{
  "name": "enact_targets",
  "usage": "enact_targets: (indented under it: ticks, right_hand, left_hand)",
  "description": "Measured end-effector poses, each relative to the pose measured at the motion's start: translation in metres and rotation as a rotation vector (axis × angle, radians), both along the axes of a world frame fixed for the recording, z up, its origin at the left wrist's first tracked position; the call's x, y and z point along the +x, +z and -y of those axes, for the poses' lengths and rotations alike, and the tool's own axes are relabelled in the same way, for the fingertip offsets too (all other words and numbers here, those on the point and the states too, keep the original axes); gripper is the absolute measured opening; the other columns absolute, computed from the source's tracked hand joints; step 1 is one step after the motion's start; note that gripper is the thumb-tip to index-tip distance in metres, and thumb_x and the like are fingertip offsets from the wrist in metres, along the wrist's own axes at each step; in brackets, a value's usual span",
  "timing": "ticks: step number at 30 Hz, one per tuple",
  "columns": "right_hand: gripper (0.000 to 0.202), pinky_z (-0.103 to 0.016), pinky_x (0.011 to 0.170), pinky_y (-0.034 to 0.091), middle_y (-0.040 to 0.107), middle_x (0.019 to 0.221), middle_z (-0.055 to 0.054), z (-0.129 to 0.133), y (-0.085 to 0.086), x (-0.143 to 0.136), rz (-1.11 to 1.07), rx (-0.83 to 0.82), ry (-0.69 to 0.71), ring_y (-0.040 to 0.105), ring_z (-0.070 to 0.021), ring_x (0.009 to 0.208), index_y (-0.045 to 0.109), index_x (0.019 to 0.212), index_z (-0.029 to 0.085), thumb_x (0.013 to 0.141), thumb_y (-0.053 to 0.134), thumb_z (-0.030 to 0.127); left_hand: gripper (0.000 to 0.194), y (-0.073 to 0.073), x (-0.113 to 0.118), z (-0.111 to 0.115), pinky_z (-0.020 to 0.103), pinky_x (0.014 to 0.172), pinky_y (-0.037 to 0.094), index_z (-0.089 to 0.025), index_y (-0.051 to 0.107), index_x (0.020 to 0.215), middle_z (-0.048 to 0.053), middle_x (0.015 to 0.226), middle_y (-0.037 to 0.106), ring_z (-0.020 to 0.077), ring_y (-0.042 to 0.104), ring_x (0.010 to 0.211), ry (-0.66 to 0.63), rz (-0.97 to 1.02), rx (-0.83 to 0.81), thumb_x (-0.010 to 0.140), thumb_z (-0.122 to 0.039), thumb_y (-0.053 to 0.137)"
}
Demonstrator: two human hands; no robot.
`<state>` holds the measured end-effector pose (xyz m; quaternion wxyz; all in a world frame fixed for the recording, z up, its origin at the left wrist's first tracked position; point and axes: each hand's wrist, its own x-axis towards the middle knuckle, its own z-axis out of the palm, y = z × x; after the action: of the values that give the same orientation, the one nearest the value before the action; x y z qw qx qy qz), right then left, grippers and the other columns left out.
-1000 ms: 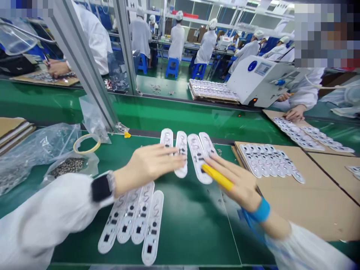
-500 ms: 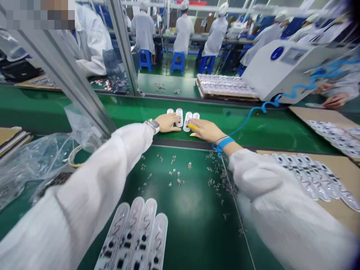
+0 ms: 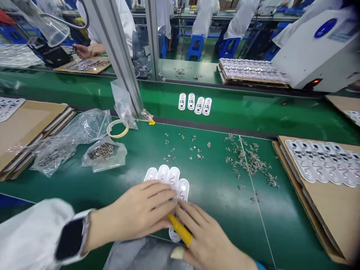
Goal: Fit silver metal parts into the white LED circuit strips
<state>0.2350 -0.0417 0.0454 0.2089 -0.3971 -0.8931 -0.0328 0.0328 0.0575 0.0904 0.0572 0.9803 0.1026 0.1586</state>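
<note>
Several white oval plastic casings with small electronic parts [image 3: 174, 176] lie side by side at the table's front edge. My left hand [image 3: 143, 210], with a watch on its wrist, rests across them from the left, fingers stretched out. From the right, my right hand [image 3: 204, 232] reaches over the same casings with fingers extended, one in a yellow finger cot [image 3: 180, 229]. The fingertips of both hands meet over the casings and hide their middle. On the green belt beyond, more white casings [image 3: 199, 105] lie in a row, away from my hands.
Small metal parts [image 3: 249, 159] are scattered on the table [image 3: 225, 210]. Cardboard with casings [image 3: 323, 161] lies right. Left are a bag of metal parts [image 3: 102, 152], a tape roll [image 3: 118, 129] and stacked cardboard [image 3: 33, 123]. A metal post [image 3: 115, 48] rises behind; co-workers sit beyond.
Both hands have left the casings on the belt and come back to the casings at the table's front edge. The camera view has tilted down and shifted.
</note>
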Motion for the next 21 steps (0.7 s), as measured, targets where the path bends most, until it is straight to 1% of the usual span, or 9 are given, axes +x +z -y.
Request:
enact_targets:
  ticks: [2,5,7,9,12,14,18,19,21]
  right_hand:
    - [0.052,-0.033,0.092,0.050,0.062,0.125,-0.008,0.012,-0.013,-0.010,0.061,-0.012,-0.011,0.056,-0.0253,0.115,0.066,0.111,0.015,0.090,0.044,0.057]
    - [0.050,-0.035,0.091,0.051,0.057,0.132,-0.008,0.017,-0.028,-0.017,0.087,-0.019,-0.061,0.055,-0.0267,0.117,0.065,0.114,0.015,0.088,0.051,0.055]
    - [0.049,-0.036,0.093,0.051,0.055,0.134,-0.008,0.016,-0.033,-0.018,0.086,-0.034,-0.072,0.053,-0.0276,0.119,0.063,0.116,0.014,0.088,0.053,0.052]
    - [0.047,-0.038,0.095,0.051,0.054,0.136,-0.009,0.011,-0.035,-0.018,0.082,-0.046,-0.068,0.052,-0.0283,0.122,0.062,0.119,0.014,0.089,0.053,0.048]
    - [0.042,-0.040,0.097,0.049,0.052,0.137,-0.010,0.003,-0.034,-0.017,0.088,-0.043,-0.072,0.048,-0.0290,0.125,0.061,0.119,0.012,0.091,0.052,0.042]
    - [0.041,-0.041,0.098,0.048,0.051,0.139,-0.010,-0.001,-0.033,-0.017,0.109,-0.045,-0.071,0.047,-0.0298,0.127,0.062,0.118,0.011,0.092,0.051,0.041]
    - [0.053,-0.042,0.097,0.049,0.048,0.140,-0.010,0.007,-0.031,-0.015,0.136,-0.043,-0.033,0.046,-0.0303,0.127,0.061,0.121,0.010,0.091,0.045,0.052]
    - [0.055,-0.040,0.096,0.050,0.049,0.140,-0.009,0.011,-0.031,-0.013,0.137,-0.032,-0.015,0.047,-0.0292,0.126,0.061,0.121,0.011,0.091,0.044,0.054]
    - [0.045,-0.036,0.094,0.052,0.052,0.138,-0.002,0.023,-0.030,-0.009,0.123,-0.014,0.023,0.052,-0.0248,0.122,0.063,0.120,0.016,0.094,0.042,0.047]
  left_hand:
    - [0.039,-0.016,-0.028,0.016,0.034,0.098,0.045,-0.013,0.060,0.114,0.005,0.116,0.066,0.0193,0.061,0.107,0.034,-0.035,0.058,0.097,-0.042,0.041]
    - [0.062,-0.043,-0.057,0.023,0.037,0.101,0.044,-0.013,0.053,0.127,0.008,0.130,0.057,0.0231,0.053,0.120,0.059,-0.136,0.104,0.090,-0.060,0.038]
    - [0.059,-0.058,-0.067,0.023,0.039,0.102,0.044,-0.014,0.045,0.135,0.009,0.139,0.049,0.0244,0.048,0.126,0.075,-0.206,0.115,0.092,-0.055,0.039]
    - [0.048,-0.068,-0.069,0.021,0.040,0.102,0.044,-0.016,0.040,0.139,0.008,0.143,0.043,0.0249,0.043,0.130,0.080,-0.229,0.104,0.097,-0.039,0.040]
    - [0.042,-0.072,-0.063,0.020,0.041,0.103,0.043,-0.016,0.039,0.139,0.007,0.143,0.044,0.0249,0.040,0.132,0.086,-0.193,0.060,0.098,-0.019,0.037]
    - [0.042,-0.072,-0.059,0.023,0.043,0.103,0.043,-0.015,0.040,0.138,0.007,0.141,0.046,0.0253,0.041,0.131,0.111,-0.179,0.045,0.096,-0.015,0.038]
    - [0.050,-0.075,-0.062,0.040,0.047,0.099,0.046,-0.014,0.044,0.136,0.011,0.139,0.048,0.0301,0.044,0.128,0.117,-0.134,0.046,0.094,-0.040,0.048]
    - [0.049,-0.077,-0.064,0.045,0.046,0.099,0.047,-0.016,0.047,0.134,0.010,0.137,0.050,0.0297,0.045,0.128,0.112,-0.096,0.057,0.093,-0.041,0.051]
    - [0.035,-0.080,-0.069,0.057,0.043,0.100,0.046,-0.020,0.055,0.127,0.005,0.132,0.056,0.0262,0.047,0.127,0.102,0.000,0.082,0.094,-0.029,0.052]
